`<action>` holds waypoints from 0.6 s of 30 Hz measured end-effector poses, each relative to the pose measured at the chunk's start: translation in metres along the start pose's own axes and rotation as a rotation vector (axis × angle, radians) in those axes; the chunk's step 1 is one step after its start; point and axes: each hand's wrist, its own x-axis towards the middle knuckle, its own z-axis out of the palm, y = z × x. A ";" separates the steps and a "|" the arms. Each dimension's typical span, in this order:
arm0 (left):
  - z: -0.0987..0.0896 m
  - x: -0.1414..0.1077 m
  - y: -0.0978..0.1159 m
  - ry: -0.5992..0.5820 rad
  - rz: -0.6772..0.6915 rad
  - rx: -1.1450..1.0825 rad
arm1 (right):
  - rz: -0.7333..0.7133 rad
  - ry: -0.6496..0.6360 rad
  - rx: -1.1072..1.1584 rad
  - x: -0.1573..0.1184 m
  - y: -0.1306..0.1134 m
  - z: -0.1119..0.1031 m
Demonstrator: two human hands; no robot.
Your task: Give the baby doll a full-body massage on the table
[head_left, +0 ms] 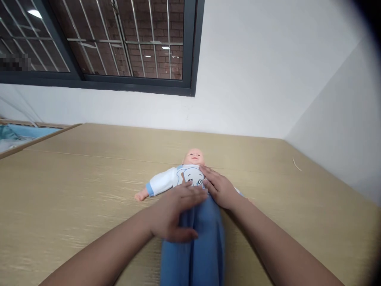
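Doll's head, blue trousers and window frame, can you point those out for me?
Doll's head [194,155]: head view, its middle.
Blue trousers [208,238]: head view, the picture-right leg.
Window frame [133,84]: head view, its bottom rail.

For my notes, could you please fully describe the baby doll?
The baby doll lies face up on a tan surface, bald head, apparently plastic, toward the wall. It wears a blue-cuffed white top with a cartoon print and blue trousers. The right hand touches its chest; the left hand blurs over its waist.
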 end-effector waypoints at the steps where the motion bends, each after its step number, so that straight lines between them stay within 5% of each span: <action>1: 0.001 0.002 0.006 -0.043 0.022 -0.001 | -0.006 -0.001 -0.001 0.000 0.000 0.000; 7: 0.003 0.007 0.005 -0.110 -0.089 0.096 | -0.030 0.014 -0.029 0.001 -0.004 0.001; 12: -0.003 0.005 -0.030 -0.057 -0.268 0.169 | -0.018 -0.014 -0.051 0.001 -0.008 -0.001; 18: -0.004 -0.003 -0.066 0.025 -0.320 0.166 | -0.022 -0.033 -0.051 0.001 -0.010 -0.003</action>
